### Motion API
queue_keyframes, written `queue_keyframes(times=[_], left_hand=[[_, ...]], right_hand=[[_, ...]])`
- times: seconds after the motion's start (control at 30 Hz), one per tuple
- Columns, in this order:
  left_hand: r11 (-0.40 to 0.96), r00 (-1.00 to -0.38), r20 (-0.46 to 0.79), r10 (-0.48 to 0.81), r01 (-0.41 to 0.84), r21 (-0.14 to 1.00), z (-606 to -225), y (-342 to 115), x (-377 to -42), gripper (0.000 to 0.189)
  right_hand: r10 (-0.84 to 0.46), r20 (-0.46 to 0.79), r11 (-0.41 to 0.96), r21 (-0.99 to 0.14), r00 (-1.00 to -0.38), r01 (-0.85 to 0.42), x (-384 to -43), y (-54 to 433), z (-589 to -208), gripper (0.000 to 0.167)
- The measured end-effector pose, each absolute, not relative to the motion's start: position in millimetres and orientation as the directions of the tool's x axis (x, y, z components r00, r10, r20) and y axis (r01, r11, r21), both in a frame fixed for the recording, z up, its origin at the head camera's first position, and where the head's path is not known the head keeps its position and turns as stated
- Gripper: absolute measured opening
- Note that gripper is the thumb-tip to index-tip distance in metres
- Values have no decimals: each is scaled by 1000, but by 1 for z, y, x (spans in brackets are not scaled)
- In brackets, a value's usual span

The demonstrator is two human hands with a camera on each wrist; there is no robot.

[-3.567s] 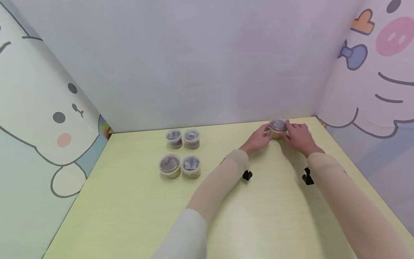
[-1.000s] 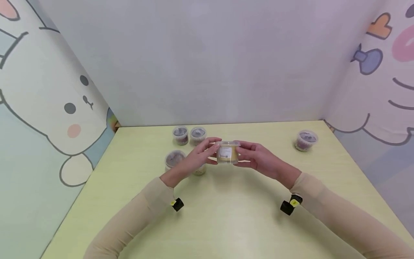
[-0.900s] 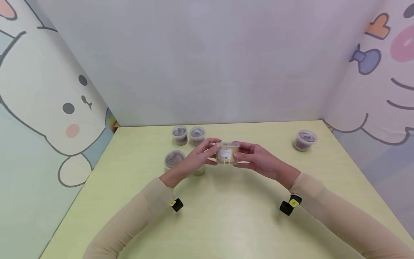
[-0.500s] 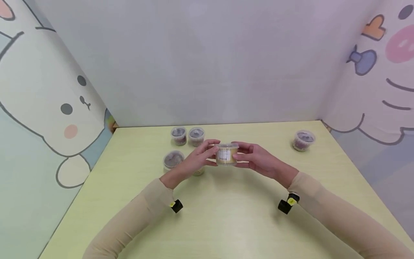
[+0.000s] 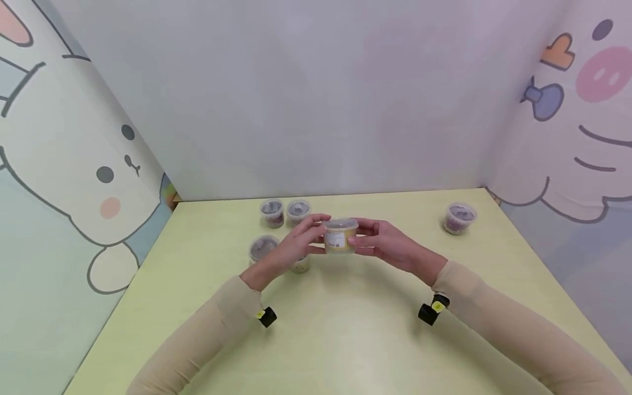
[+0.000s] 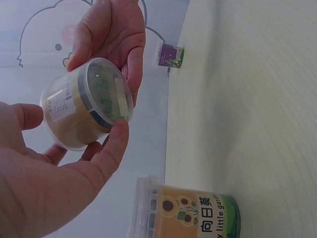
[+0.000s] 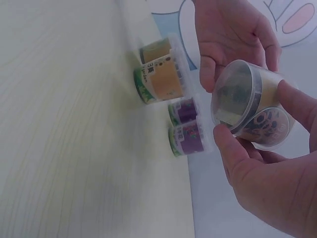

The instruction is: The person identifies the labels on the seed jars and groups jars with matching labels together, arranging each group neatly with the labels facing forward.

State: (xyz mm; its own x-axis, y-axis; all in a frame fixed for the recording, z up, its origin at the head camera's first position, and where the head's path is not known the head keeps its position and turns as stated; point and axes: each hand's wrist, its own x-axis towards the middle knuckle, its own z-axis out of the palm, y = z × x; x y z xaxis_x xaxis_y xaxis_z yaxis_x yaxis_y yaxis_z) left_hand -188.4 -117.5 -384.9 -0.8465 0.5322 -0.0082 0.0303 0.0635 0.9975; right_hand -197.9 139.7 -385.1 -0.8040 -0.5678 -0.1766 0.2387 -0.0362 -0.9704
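Note:
In the head view, a clear plastic tub (image 5: 340, 236) with a yellow band and a white printed label is held up above the table, lid on top. My left hand (image 5: 295, 246) grips its left side and my right hand (image 5: 387, 244) grips its right side, thumbs facing me. From the left wrist, the tub (image 6: 86, 104) shows its white label and see-through base. In the right wrist view, dark flower pictures show on the tub's side (image 7: 265, 126). Fingertips of both hands support it near the base. Its contents cannot be made out.
Behind my left hand stand two purple tubs (image 5: 272, 214), a larger tub (image 5: 263, 247) and a smaller one (image 5: 299, 266), partly hidden. Another purple tub (image 5: 459, 218) stands at the table's back right. Printed cartoon cloths border the pale yellow table (image 5: 345, 340).
Since the earliest frame, both hands have lifted the tub from the back right and brought it left to the middle. Over the last second it has turned slightly in the hands.

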Motion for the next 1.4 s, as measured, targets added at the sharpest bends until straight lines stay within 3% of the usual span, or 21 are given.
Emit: queue_keyframes(times=[0.3, 0.73, 1.4], left_hand=[[73, -848, -12, 530, 32, 997, -390, -121, -187, 50], [117, -867, -1, 499, 66, 991, -386, -116, -188, 53], [109, -855, 47, 517, 120, 987, -390, -117, -199, 57]], right_hand=[[-593, -160, -54, -970, -789, 237, -199, 138, -389, 64], [-553, -164, -60, -970, -817, 236, -198, 137, -387, 65], [-597, -172, -20, -973, -783, 229, -198, 132, -388, 63]])
